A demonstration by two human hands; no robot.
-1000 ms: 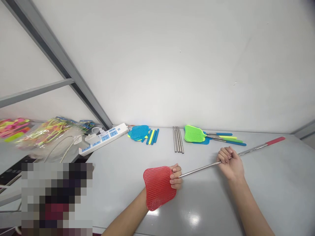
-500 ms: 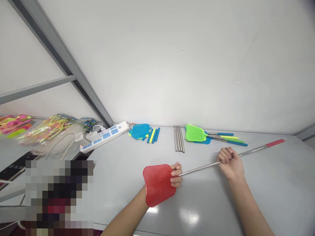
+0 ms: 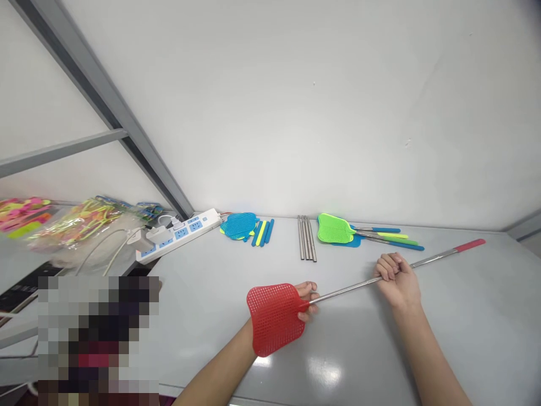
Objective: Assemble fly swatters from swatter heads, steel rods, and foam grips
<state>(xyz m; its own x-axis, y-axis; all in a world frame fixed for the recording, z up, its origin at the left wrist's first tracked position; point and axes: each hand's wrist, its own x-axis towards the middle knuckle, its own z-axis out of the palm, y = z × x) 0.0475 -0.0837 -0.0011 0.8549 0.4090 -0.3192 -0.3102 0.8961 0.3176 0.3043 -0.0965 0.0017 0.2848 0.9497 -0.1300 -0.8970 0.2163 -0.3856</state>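
A red fly swatter (image 3: 276, 320) with a long metal rod and a red grip slants above the grey table, its mesh head at the left and its grip end to the right. My left hand (image 3: 309, 299) is behind the head, fingers loosely curled about the neck where the rod begins; the mesh hides part of this hand. Farther along, my right hand (image 3: 395, 279) is closed around the middle of the rod.
Behind lie assembled fly swatters (image 3: 336, 229) with green and blue heads, several bare metal rods (image 3: 307, 239), blue and yellow grips (image 3: 263, 233) and a stack of blue swatter heads (image 3: 239, 226). A power strip (image 3: 181, 235) and bagged parts (image 3: 84, 225) occupy the left.
The fingers of my left hand have loosened and slipped behind the swatter's neck, which now shows in front of them. My right hand keeps its hold on the rod.
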